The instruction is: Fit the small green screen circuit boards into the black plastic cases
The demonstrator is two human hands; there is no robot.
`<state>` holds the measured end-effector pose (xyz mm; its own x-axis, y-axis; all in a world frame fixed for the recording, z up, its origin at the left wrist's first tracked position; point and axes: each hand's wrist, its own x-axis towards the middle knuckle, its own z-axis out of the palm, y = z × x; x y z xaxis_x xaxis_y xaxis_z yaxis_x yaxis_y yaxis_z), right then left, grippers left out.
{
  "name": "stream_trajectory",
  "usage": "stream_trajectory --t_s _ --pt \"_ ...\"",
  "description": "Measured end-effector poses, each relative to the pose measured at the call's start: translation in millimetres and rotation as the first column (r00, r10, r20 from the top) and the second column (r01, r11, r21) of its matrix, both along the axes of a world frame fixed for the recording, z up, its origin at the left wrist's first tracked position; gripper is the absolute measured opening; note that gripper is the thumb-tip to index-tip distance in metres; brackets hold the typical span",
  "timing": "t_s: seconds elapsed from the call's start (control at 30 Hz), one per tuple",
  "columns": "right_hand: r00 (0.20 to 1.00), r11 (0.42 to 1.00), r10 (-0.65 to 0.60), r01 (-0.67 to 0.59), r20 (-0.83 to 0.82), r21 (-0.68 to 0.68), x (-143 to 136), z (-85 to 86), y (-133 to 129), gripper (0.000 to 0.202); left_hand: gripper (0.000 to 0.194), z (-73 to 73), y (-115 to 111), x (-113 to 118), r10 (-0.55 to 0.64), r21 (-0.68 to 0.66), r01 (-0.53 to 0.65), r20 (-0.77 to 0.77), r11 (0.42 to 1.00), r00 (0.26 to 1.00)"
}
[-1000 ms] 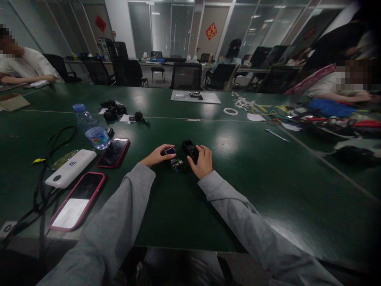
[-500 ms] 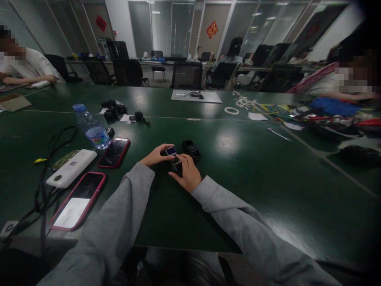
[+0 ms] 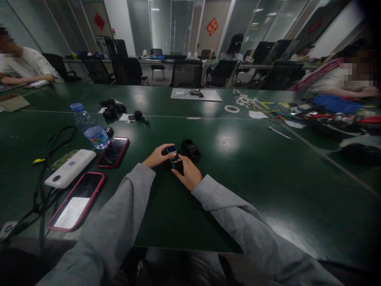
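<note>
Between the thumb and fingers of my left hand [image 3: 157, 156] is a small screen module [image 3: 172, 149] with a pale frame and a dark bluish display. My right hand [image 3: 189, 174] is closed around a small dark electronic part [image 3: 176, 163] just below the screen. The two pieces are close together; whether they are joined cannot be made out. Right behind my right hand, a black plastic housing [image 3: 191, 149] with a rectangular window lies on the green table [image 3: 184, 222].
To my left lie a pink-edged phone [image 3: 77, 201], a red-edged phone [image 3: 113, 152], a white power bank [image 3: 70, 169], black cables [image 3: 41, 186] and a water bottle [image 3: 91, 129]. Farther off are a white ring [image 3: 231, 109], a wrench [image 3: 280, 133] and tangled wires [image 3: 276, 109]. People sit at both sides.
My right fingers have drawn slightly down off the screen module and now grip the dark part below it. My left thumb has shifted a little on the screen's lower edge.
</note>
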<state>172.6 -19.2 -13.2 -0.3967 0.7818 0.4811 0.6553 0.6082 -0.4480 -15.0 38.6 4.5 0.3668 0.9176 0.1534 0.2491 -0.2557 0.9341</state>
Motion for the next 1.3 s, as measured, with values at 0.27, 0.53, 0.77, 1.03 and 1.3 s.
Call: stream_trajectory --t_s 0.27,0.53,0.77,1.03,1.3 --pt "1.0 1.0 -0.005 0.005 0.002 -0.006 0.0 1.5 -0.5 0.056 0.055 -1.2 -0.8 0.7 0.008 0.003 -0.008 0.024 1.0 1.0" --pt "1.0 1.0 0.0 0.0 0.002 -0.004 -0.3 0.4 -0.1 0.055 0.049 2.8 1.2 -0.8 0.003 -0.09 0.004 0.082 0.996 0.997" --pt "1.0 1.0 0.001 -0.001 0.003 -0.005 0.5 0.3 0.1 0.056 0.053 8.9 0.6 -7.2 -0.039 -0.211 0.077 0.181 0.974 0.983" --pt "1.0 1.0 0.002 -0.002 0.002 -0.005 1.1 0.4 -0.7 0.055 0.056 1.7 5.3 -12.0 -0.076 -0.186 0.114 0.202 0.976 0.976" --pt "1.0 1.0 -0.008 0.008 0.015 0.001 0.0 0.6 -0.3 0.055 0.057 -1.9 6.4 -12.3 -0.064 -0.162 0.091 0.165 0.983 0.984"
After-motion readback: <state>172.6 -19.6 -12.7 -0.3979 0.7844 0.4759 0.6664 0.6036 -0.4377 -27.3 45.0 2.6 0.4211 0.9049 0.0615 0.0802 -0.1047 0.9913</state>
